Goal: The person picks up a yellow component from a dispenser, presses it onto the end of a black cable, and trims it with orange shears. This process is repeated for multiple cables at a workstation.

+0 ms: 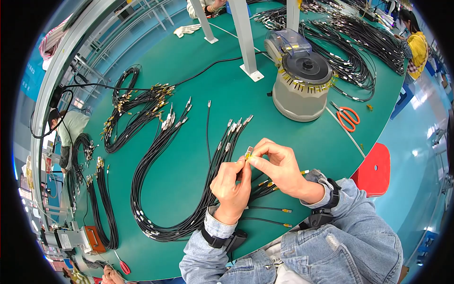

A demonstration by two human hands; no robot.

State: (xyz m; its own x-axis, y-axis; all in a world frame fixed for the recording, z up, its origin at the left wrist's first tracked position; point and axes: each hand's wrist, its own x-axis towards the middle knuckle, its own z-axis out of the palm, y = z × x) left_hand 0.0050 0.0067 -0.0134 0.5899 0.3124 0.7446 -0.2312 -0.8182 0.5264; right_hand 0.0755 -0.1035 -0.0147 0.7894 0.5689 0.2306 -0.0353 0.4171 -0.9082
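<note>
My left hand (231,191) and my right hand (282,169) meet over the near part of the green table. Both are closed in a pinch around a small silver cable connector (249,150) with a bit of yellow tape at its base. My fingers hide most of the tape and the cable behind it. Just left of my left hand lies a U-shaped bundle of black cables (137,189) with silver ends. Beneath and beside my wrists are loose black cables (265,208) whose ends carry yellow tape.
A round grey tape dispenser (299,102) stands beyond my hands, with orange-handled scissors (348,119) to its right. More cable bundles (137,111) lie at left and far right. A metal post (243,38) rises from the table. Co-workers sit around it; a red stool (376,173) is at right.
</note>
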